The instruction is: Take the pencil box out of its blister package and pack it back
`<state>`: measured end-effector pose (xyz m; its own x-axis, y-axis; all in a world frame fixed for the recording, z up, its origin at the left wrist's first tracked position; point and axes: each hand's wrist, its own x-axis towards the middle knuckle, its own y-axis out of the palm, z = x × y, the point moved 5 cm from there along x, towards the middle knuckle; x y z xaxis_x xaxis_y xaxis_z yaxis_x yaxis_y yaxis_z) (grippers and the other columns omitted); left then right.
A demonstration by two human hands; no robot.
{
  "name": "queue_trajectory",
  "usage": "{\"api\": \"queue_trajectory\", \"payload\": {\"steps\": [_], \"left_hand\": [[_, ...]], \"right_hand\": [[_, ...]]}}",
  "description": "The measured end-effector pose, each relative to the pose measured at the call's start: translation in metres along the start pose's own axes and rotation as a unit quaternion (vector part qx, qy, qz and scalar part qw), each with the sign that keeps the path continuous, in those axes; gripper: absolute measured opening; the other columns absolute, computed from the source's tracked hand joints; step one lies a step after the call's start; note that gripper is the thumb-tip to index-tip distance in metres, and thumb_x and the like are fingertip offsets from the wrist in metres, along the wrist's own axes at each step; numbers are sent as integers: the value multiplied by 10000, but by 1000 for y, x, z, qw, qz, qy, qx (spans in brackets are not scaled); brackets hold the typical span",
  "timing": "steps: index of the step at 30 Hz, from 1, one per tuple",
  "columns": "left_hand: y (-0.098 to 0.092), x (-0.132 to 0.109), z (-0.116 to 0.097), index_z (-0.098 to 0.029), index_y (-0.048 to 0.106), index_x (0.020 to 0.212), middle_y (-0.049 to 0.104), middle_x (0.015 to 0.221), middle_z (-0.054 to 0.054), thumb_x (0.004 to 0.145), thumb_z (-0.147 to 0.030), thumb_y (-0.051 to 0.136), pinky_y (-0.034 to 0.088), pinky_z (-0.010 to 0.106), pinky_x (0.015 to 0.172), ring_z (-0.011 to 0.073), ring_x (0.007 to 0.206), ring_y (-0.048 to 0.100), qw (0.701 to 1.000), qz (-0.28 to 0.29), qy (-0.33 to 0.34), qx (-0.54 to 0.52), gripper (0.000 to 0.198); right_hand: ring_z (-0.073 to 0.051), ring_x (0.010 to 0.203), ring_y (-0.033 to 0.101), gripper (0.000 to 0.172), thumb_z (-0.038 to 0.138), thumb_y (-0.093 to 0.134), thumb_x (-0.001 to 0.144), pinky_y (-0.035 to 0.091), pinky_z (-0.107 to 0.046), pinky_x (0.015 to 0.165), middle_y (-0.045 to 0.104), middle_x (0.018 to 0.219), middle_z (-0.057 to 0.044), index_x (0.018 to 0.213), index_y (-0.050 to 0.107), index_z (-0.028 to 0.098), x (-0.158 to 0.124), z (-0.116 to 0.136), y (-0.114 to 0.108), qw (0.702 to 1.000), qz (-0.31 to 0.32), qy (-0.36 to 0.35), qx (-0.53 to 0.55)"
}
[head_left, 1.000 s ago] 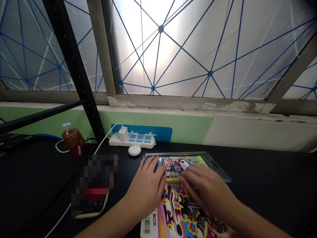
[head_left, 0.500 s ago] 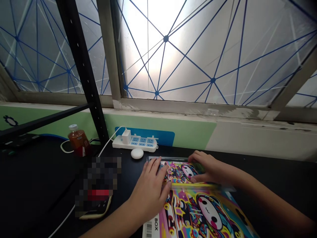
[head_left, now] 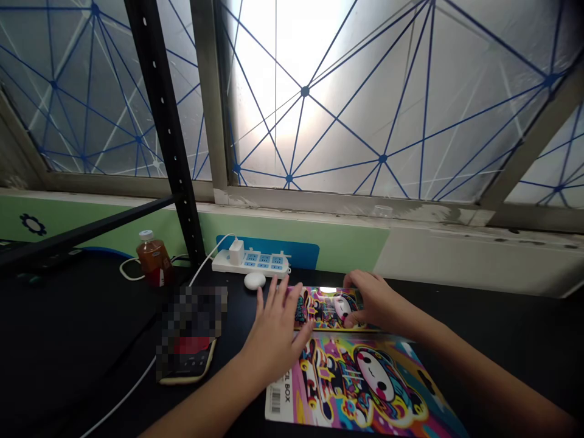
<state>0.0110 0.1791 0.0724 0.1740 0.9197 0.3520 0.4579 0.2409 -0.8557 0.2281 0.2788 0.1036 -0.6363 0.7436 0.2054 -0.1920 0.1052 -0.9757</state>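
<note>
A narrow, glossy pencil box [head_left: 319,307] with a bright cartoon print lies on the black table. My right hand [head_left: 376,304] grips its right end, thumb at the front edge and fingers over the far side. My left hand [head_left: 276,340] is at the box's left end with its fingers spread, the fingertips on or just beside it. Closer to me lies a large flat printed sheet [head_left: 360,383] with the same cartoon character, a barcode and lettering ending in "BOX". My left hand covers part of the sheet's upper left corner.
A white power strip [head_left: 250,263] with a plugged-in charger and a round white object [head_left: 254,280] sit behind my left hand. To the left are a phone [head_left: 189,365], partly blurred out, a white cable [head_left: 123,398], a drink bottle [head_left: 154,258] and a black metal frame [head_left: 168,134].
The yellow-edged clear strip across the front of the box no longer shows, and the box's printed face is glossier. My left fingers have spread apart. The whole view has shifted slightly.
</note>
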Motion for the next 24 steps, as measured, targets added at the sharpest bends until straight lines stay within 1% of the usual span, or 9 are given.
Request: {"api": "queue_trajectory", "payload": {"steps": [2, 4, 6, 8, 12, 15, 17, 21, 24], "left_hand": [[-9, 5, 4, -191, 304, 1587, 373, 1647, 221, 1012, -394, 585, 210, 757, 1181, 413, 1545, 283, 999, -33, -5, 3, 671], [-20, 9, 5, -198, 376, 1535, 550, 1510, 204, 995, -287, 614, 342, 718, 1141, 383, 1412, 505, 998, -60, 5, 4, 597], [-33, 8, -3, -226, 506, 1425, 666, 1341, 140, 980, -202, 619, 491, 599, 1065, 324, 1245, 635, 996, -81, 40, 6, 459], [-48, -3, -20, -241, 578, 1342, 675, 1273, 112, 967, -155, 617, 545, 497, 1015, 298, 1200, 641, 991, -101, 92, 13, 387], [-63, -45, -54, -224, 585, 1341, 680, 1222, 115, 995, -105, 501, 515, 501, 1063, 293, 1164, 646, 975, -132, 176, 34, 376], [-52, -79, -63, -215, 579, 1336, 692, 1224, 116, 961, -47, 485, 505, 496, 1094, 285, 1152, 665, 966, -154, 195, 71, 422], [-35, -96, -56, -235, 609, 1276, 703, 1224, 111, 911, -45, 518, 543, 458, 1060, 286, 1148, 674, 974, -145, 166, 57, 421], [1, -119, -30, -288, 586, 1347, 549, 1532, 143, 826, -80, 639, 568, 494, 1050, 374, 1399, 533, 994, -69, 83, 7, 564], [14, -129, -12, -349, 429, 1517, 403, 1653, 118, 837, -214, 752, 569, 488, 1061, 373, 1449, 483, 997, 5, 29, -67, 765]], "right_hand": [[-294, 955, 687, 379, 372, 861, 757, 439, -567, 1042, 694, 986, -45, 985, 588, 242, -6, 10, -4, 998, -49, -13, -23], [-294, 994, 677, 280, 305, 795, 828, 441, -539, 1040, 697, 1038, -67, 999, 582, 242, -15, 21, -10, 994, -99, -31, -45], [-324, 1063, 646, 205, 270, 705, 897, 479, -509, 967, 687, 1128, -122, 1064, 594, 226, -30, 29, -21, 986, -152, -38, -63], [-355, 1084, 621, 231, 230, 607, 942, 489, -513, 919, 675, 1163, -168, 1169, 600, 193, -51, 37, -35, 973, -210, -40, -92], [-328, 1055, 631, 376, 138, 515, 935, 493, -464, 902, 696, 1175, -158, 1300, 604, 161, -107, 61, -47, 940, -276, -96, -178], [-277, 1191, 633, 444, 136, 494, 959, 475, -406, 995, 708, 1310, -106, 1394, 581, 158, -144, 75, -31, 938, -254, -143, -186], [-249, 1295, 603, 470, 141, 487, 972, 445, -386, 1078, 678, 1405, -70, 1435, 566, 157, -160, 81, -15, 941, -234, -164, -182], [-228, 1324, 610, 456, 163, 482, 983, 485, -352, 1078, 655, 1446, -43, 1425, 593, 160, -174, 90, 3, 940, -220, -193, -177], [-226, 1262, 661, 435, 217, 542, 977, 553, -325, 996, 685, 1405, -42, 1403, 620, 177, -173, 94, 3, 946, -205, -194, -159]]}}
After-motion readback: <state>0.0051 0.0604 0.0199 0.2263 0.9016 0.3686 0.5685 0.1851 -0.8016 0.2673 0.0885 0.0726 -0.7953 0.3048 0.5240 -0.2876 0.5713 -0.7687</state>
